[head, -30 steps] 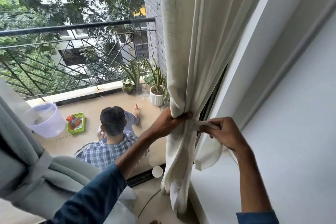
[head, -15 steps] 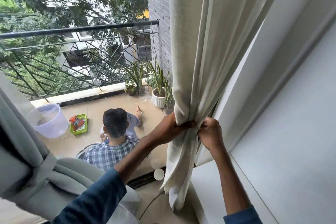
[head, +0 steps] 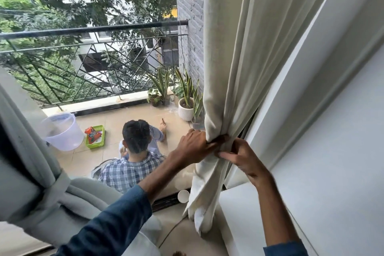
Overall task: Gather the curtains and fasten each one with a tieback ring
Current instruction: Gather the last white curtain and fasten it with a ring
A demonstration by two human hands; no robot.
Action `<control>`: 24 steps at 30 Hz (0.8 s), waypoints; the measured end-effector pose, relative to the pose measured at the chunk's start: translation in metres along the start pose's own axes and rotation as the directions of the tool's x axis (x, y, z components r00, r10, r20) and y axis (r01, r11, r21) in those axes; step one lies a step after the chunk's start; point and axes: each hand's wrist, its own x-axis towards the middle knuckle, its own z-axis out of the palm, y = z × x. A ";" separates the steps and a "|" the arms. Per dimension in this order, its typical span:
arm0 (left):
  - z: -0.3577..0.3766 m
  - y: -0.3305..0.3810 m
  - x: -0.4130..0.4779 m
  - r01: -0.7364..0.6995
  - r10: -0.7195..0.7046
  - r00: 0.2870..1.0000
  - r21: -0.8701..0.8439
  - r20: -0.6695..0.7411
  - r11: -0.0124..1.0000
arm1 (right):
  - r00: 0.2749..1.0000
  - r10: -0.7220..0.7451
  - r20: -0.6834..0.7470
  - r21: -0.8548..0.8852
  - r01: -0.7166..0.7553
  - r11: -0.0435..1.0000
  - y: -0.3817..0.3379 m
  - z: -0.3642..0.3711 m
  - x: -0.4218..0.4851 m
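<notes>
A cream curtain [head: 239, 58] hangs at the right side of the window, bunched into a narrow bundle at waist height. My left hand [head: 194, 147] grips the bundle from the left, its thumb across the front. My right hand [head: 239, 157] pinches the gathered cloth from the right, fingers touching the left hand's thumb. A dark band shows between the two hands; I cannot tell if it is the tieback. At the lower left a grey curtain [head: 25, 135] is bound with a grey fabric tieback [head: 54, 191].
A white wall and window frame [head: 322, 110] stand right of the curtain. Beyond the glass a person [head: 135, 156] sits on the balcony floor near a plastic bucket [head: 62, 131], a green basket [head: 95, 137] and potted plants [head: 187, 100]. A white cup [head: 183, 195] lies by the sill.
My right hand has drawn in from the right and closed against the curtain bundle, next to my left hand. The loose cloth it pulled out sideways is now gathered in.
</notes>
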 end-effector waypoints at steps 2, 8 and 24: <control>0.002 0.001 0.002 0.002 -0.002 1.000 -0.003 0.024 1.000 | 0.988 -0.019 -0.153 -0.173 -0.008 0.985 0.006 0.011 0.005; 0.002 -0.020 -0.005 -0.089 0.090 0.996 0.035 -0.020 0.995 | 0.962 -0.051 -0.267 -0.369 -0.053 0.928 0.020 0.001 0.012; -0.015 -0.040 -0.039 -0.190 0.189 0.980 -0.022 -0.058 0.981 | 0.868 -0.003 -0.497 -0.247 -0.138 0.959 0.013 0.009 0.007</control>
